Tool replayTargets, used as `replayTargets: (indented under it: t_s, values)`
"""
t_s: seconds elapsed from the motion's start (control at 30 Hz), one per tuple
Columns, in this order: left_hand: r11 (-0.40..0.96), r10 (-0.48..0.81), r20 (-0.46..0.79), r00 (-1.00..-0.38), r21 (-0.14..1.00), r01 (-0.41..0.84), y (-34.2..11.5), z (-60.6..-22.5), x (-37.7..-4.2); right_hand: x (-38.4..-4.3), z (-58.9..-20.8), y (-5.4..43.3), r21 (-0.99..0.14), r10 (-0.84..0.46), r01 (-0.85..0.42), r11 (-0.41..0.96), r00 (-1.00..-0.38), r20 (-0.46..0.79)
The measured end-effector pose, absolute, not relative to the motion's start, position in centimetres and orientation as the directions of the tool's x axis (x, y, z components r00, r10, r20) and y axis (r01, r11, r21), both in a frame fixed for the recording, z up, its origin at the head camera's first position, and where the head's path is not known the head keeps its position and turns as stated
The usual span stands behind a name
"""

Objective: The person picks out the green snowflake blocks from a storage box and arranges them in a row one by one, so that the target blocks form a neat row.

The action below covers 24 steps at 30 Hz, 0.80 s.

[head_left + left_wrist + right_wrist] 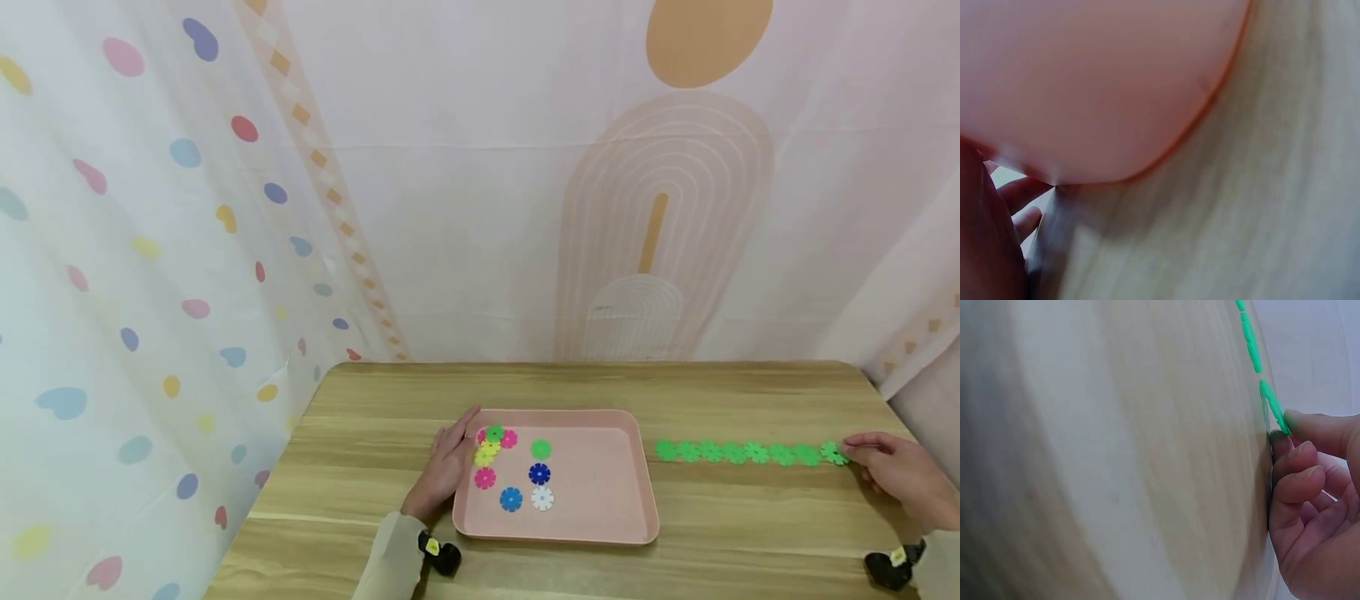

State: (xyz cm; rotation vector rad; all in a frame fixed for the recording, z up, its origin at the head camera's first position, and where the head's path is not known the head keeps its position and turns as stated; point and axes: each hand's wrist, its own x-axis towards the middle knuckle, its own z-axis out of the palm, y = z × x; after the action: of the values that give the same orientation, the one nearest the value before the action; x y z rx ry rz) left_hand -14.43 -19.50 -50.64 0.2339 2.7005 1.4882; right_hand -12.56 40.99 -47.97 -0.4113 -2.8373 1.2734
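On the wooden table a row of several green notched plastic discs (733,452) runs left to right, touching or overlapping one another. The right hand (896,473) is at the row's right end. Its thumb and index finger pinch the last green disc (1272,406), which tilts up off the table in the right wrist view. The left hand (447,462) rests along the left side of a pink tray (592,525), its fingers extended against the rim. In the left wrist view the fingers (1021,192) show beside the tray's edge, partly hidden by it.
Inside the tray, toward its left, lie pink, yellow and green discs in a cluster, plus a dark blue disc (539,474), a lighter blue disc (512,499) and a white disc (542,498). A patterned curtain (480,208) hangs behind the table (420,383).
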Motion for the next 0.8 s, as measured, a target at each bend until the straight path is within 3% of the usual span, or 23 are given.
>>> replayTargets:
  t_s: [0.4,0.63,0.8]
  values:
    - [0.532,0.159,0.050,-0.986,0.837,0.129,-19.4,-51.0,-14.5,-12.4,-47.9,40.9,-0.755,0.302,0.286,0.590,-0.945,-0.123]
    - [0.522,0.159,0.046,-0.986,0.844,0.123,-19.5,-50.7,-14.3,-12.8,-45.7,39.5,-0.676,0.182,0.202,0.709,-0.978,-0.102]
    - [0.518,0.160,0.048,-0.986,0.846,0.125,-19.5,-50.6,-14.3,-13.1,-44.0,36.6,-0.715,0.055,0.088,0.693,-0.996,-0.069]
